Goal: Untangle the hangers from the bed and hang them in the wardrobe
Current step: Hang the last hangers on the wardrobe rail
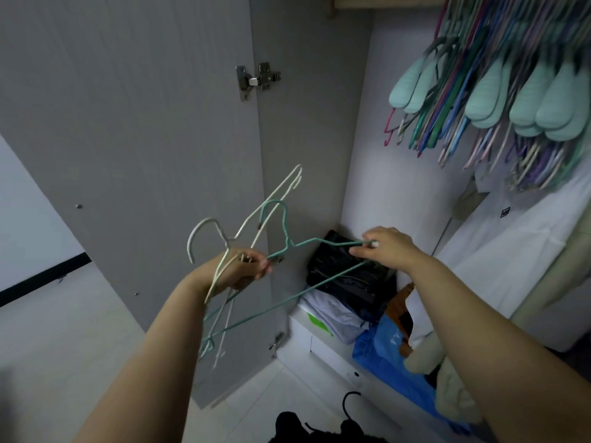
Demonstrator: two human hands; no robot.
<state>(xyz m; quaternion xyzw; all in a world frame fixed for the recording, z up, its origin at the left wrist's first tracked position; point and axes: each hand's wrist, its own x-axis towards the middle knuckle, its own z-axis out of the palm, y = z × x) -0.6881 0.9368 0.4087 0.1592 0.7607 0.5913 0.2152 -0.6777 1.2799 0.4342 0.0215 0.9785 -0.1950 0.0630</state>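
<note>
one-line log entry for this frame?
left hand: grips tangled white wire hangers | right hand: pinches green wire hanger | phase: untangling at wardrobe

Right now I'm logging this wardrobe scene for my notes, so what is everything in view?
green wire hanger: one, teal, held between both hands
white wire hangers: at least two, off-white, bunched in the left hand
hung hangers: many, mint, blue, purple and pink, upper right in the wardrobe
wardrobe door: one, grey, open at left
hinge: one, metal, at the door's edge
black garment: one, folded on the pile inside
blue bag: one, lower right
white shirt: one, hanging at right
left hand: grips the hanger bunch
right hand: pinches the green hanger's corner
</note>
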